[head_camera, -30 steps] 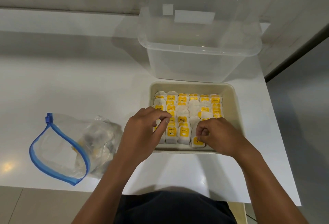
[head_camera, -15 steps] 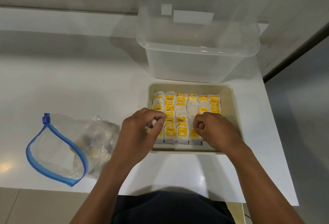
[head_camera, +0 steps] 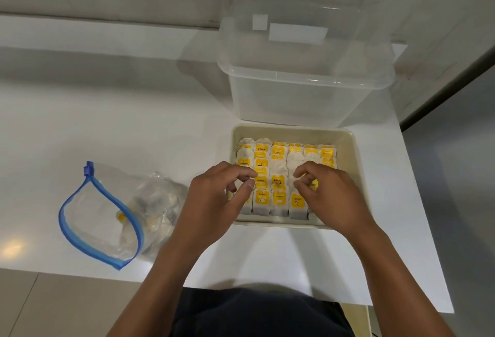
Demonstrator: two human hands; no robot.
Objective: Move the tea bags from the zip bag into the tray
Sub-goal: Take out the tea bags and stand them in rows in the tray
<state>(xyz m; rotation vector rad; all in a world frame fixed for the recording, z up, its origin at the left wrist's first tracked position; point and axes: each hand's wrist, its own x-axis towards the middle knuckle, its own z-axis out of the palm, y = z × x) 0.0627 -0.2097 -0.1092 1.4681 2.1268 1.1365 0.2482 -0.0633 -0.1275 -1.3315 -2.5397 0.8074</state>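
**Both hands over the packed tray**

Near right on the white table [head_camera: 134, 122]: a beige tray [head_camera: 351, 154], filled with rows of tea bags [head_camera: 278, 197] standing on edge, white pouches with yellow tags, some reading RELAX. Rows packed tight from the far wall to the near wall, a strip of bare tray floor showing along the right side.

Left hand [head_camera: 214, 202] poised over the tray's near left corner, fingers curled, thumb and forefinger drawn close together above the bags; cannot tell whether anything is pinched between them. Right hand [head_camera: 329, 197] over the near right rows, fingers likewise curled inward, fingertips close to a yellow tag; cannot tell whether gripping a bag or only touching it.

Left of the tray, well apart from it: the zip bag [head_camera: 101, 216], clear plastic with a blue zip rim, lying on its side with the mouth gaping toward the near left. A few tea bags visible inside, bunched at the closed end, nearest the left forearm.

Just beyond the tray, touching or nearly touching its far wall: a clear tub [head_camera: 302, 95], upright, lid off.
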